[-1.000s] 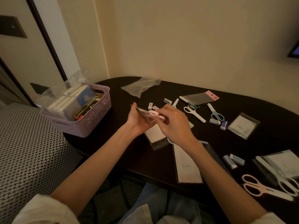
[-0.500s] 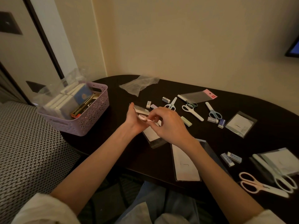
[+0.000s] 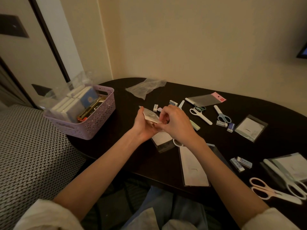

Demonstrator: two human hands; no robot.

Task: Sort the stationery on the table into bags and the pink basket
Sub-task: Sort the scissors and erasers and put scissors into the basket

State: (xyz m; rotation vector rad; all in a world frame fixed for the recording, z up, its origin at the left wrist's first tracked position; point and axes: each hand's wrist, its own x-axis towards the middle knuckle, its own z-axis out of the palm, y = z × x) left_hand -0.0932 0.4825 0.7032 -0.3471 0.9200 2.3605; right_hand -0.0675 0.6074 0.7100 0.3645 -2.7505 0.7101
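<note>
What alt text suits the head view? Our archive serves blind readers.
Both hands, left hand and right hand, hold a small clear bag above a dark table strewn with scissors, erasers and bags; a pink basket of packets sits at the left.

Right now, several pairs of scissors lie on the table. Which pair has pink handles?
The pink-handled scissors at the near right edge of the table. The white-handled scissors and blue-handled scissors lie farther back.
</note>
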